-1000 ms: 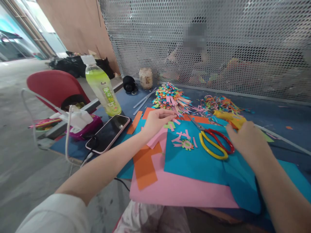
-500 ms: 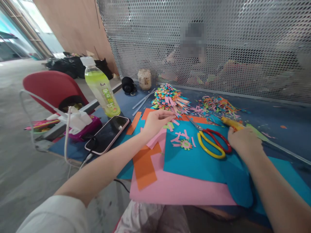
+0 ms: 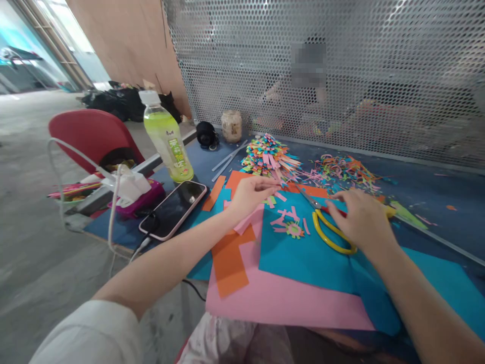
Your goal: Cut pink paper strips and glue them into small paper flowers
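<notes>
My left hand [image 3: 249, 194] lies on the coloured sheets, fingers closed over a pink paper strip [image 3: 242, 221] that sticks out from under the palm. Its fingertips point at a pile of colourful folded paper pieces [image 3: 268, 153]. My right hand [image 3: 359, 220] is spread over the handles of the yellow-and-red scissors [image 3: 330, 237], which lie on a blue sheet [image 3: 310, 255]. A yellow tool [image 3: 390, 211] peeks out behind that hand. A small paper flower [image 3: 293, 229] lies between my hands.
A green drink bottle [image 3: 168, 146], a phone [image 3: 174, 207] on a cable, a pink box [image 3: 142, 199], a jar [image 3: 232, 125] and a red chair [image 3: 91, 136] stand left. Paper scraps [image 3: 343, 167] lie far right. A person [image 3: 306, 86] sits behind the mesh panel [image 3: 379, 76].
My right hand has let go of the yellow tool and moved left onto the scissors' handles. My left hand has stayed on the pink strip.
</notes>
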